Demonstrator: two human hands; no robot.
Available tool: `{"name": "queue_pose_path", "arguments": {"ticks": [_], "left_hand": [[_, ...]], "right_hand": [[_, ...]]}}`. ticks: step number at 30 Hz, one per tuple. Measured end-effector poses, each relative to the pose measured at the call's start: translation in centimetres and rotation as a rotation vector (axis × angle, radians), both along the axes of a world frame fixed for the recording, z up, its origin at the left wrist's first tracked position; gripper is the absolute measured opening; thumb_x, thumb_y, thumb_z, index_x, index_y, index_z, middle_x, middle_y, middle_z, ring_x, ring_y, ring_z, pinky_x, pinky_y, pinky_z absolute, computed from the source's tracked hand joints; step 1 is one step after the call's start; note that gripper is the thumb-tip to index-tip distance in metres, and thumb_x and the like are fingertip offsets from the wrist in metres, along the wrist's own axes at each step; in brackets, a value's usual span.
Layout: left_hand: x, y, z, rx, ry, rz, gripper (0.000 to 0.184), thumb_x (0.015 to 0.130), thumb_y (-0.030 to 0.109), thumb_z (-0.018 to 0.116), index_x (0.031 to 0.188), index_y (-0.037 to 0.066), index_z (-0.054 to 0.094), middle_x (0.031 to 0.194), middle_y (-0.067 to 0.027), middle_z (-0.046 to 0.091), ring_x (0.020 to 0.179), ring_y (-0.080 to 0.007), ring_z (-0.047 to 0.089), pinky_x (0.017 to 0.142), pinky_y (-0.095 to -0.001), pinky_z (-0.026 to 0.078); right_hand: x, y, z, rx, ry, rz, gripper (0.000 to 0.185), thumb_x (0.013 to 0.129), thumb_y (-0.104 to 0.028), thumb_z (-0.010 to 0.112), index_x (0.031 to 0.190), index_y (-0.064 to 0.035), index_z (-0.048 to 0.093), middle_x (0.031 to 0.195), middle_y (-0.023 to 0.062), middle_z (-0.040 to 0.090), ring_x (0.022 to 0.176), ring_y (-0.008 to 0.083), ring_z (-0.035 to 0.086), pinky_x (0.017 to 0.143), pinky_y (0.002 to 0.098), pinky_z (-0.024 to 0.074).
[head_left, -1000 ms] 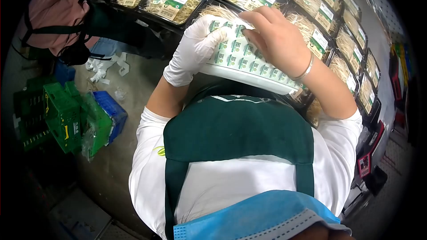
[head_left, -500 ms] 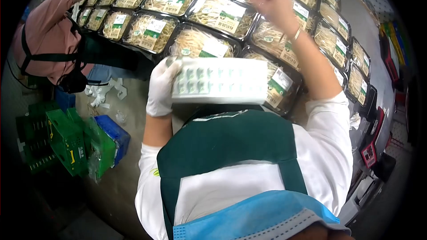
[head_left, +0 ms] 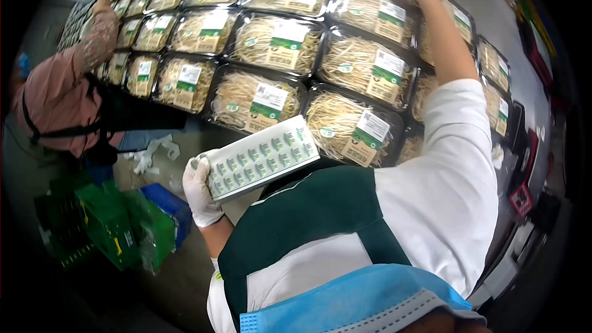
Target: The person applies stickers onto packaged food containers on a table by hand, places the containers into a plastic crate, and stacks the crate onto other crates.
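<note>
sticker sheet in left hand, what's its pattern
Sticker sheet: white, patterned in green rows; best in head view.

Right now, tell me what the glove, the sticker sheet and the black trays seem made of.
Glove: thin rubbery material, possibly latex, matte white, wrinkling at the cuff.
Sticker sheet: probably paper, pale, bearing printed rows of green labels.
Black trays: likely plastic, glossy, with highlights along the rims.
</note>
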State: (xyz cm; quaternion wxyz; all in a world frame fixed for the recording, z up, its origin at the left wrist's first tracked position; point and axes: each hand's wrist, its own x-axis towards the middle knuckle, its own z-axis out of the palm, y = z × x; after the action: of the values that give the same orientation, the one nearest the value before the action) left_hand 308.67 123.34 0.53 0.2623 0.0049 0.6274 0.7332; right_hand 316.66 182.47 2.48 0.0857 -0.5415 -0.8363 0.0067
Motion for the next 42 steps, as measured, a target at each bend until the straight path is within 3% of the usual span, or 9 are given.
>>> {"name": "queue_pose_path", "arguments": {"ticks": [6, 10, 14, 18, 20, 23, 35, 39, 42], "left_hand": [[-0.4, 0.7, 0.7, -0.03, 0.091, 0.029, 0.015, 0.084, 0.013, 0.05, 0.088, -0.001, 0.055, 0.079, -0.0066, 0.059, 0.067, -0.0133, 0.057, 0.062, -0.0242, 0.046], [-0.1, 2.2, 1.9, 0.012, 0.115, 0.013, 0.015, 0.085, 0.013, 0.048, 0.089, -0.001, 0.054, 0.081, -0.0076, 0.059, 0.068, -0.0145, 0.057, 0.063, -0.025, 0.046], [-0.6, 1.9, 1.1, 0.034, 0.133, -0.021, 0.018, 0.086, 0.012, 0.045, 0.092, -0.002, 0.054, 0.084, -0.0111, 0.06, 0.072, -0.0186, 0.059, 0.065, -0.0282, 0.048], [-0.3, 2.2, 1.6, 0.05, 0.112, 0.001, 0.018, 0.086, 0.012, 0.045, 0.092, -0.003, 0.054, 0.085, -0.0113, 0.06, 0.073, -0.0181, 0.058, 0.067, -0.028, 0.047], [0.0, 2.8, 2.0, 0.023, 0.15, -0.013, 0.026, 0.087, 0.019, 0.043, 0.095, -0.003, 0.054, 0.089, -0.014, 0.06, 0.076, -0.0207, 0.06, 0.067, -0.0309, 0.049], [0.0, 2.8, 2.2, -0.002, 0.228, -0.049, 0.027, 0.088, 0.019, 0.043, 0.094, -0.004, 0.054, 0.088, -0.0139, 0.06, 0.075, -0.0199, 0.06, 0.067, -0.0304, 0.048], [1.2, 4.3, 3.0, 0.018, 0.235, -0.062, 0.024, 0.088, 0.017, 0.043, 0.094, -0.003, 0.054, 0.087, -0.0131, 0.061, 0.073, -0.0192, 0.06, 0.064, -0.0276, 0.048], [2.0, 5.3, 3.9, 0.053, 0.17, -0.086, 0.024, 0.088, 0.018, 0.043, 0.095, -0.002, 0.054, 0.088, -0.013, 0.06, 0.075, -0.0192, 0.06, 0.065, -0.0281, 0.049], [2.1, 6.5, 4.5, 0.136, 0.206, -0.204, 0.02, 0.086, 0.015, 0.046, 0.091, -0.003, 0.054, 0.084, -0.0102, 0.059, 0.075, -0.0166, 0.057, 0.069, -0.0274, 0.046]], "right_hand": [[9.8, 4.1, -3.4, -0.269, 0.712, 0.039, 0.035, 0.064, -0.023, 0.068, 0.093, -0.0047, 0.061, 0.082, 0.0114, 0.063, 0.072, 0.0181, 0.059, 0.064, 0.0305, 0.0463], [8.4, 1.9, -3.3, -0.006, 0.192, -0.074, 0.038, 0.075, -0.027, 0.05, 0.109, -0.0106, 0.052, 0.104, 0.0115, 0.058, 0.095, 0.0286, 0.056, 0.08, 0.0398, 0.0439], [13.1, 1.0, 0.4, 0.068, -0.121, -0.222, 0.061, 0.068, -0.05, 0.051, 0.11, -0.0065, 0.048, 0.111, 0.0182, 0.053, 0.104, 0.0332, 0.049, 0.087, 0.0407, 0.0398], [23.9, 7.3, -0.2, 0.115, 0.119, -0.124, 0.055, 0.068, -0.025, 0.063, 0.113, -0.0001, 0.045, 0.1, 0.0138, 0.058, 0.091, 0.0277, 0.057, 0.077, 0.0353, 0.0459], [27.0, 5.9, 0.8, -0.368, 0.553, -0.077, 0.048, 0.066, -0.009, 0.062, 0.111, 0.0013, 0.046, 0.091, 0.0079, 0.059, 0.08, 0.0174, 0.057, 0.068, 0.0277, 0.046], [27.6, 4.8, 0.7, -0.325, 0.526, -0.056, 0.047, 0.065, 0.001, 0.059, 0.11, 0.0007, 0.046, 0.087, 0.0046, 0.058, 0.073, 0.0113, 0.054, 0.061, 0.0226, 0.0435], [33.8, 5.9, -1.7, 0.236, -0.149, -0.149, 0.06, 0.065, -0.024, 0.066, 0.115, -0.0029, 0.044, 0.099, 0.0182, 0.056, 0.094, 0.0314, 0.055, 0.08, 0.0368, 0.0447], [36.9, -2.1, 0.8, -0.399, 0.746, 0.092, 0.059, 0.067, 0.003, 0.059, 0.121, -0.0021, 0.038, 0.111, 0.0115, 0.049, 0.101, 0.0205, 0.052, 0.081, 0.0283, 0.0446], [35.5, -6.6, 1.2, -0.537, 0.779, 0.127, 0.058, 0.069, 0.011, 0.052, 0.122, -0.0026, 0.035, 0.117, 0.0104, 0.045, 0.109, 0.0224, 0.047, 0.083, 0.029, 0.0443]]}}
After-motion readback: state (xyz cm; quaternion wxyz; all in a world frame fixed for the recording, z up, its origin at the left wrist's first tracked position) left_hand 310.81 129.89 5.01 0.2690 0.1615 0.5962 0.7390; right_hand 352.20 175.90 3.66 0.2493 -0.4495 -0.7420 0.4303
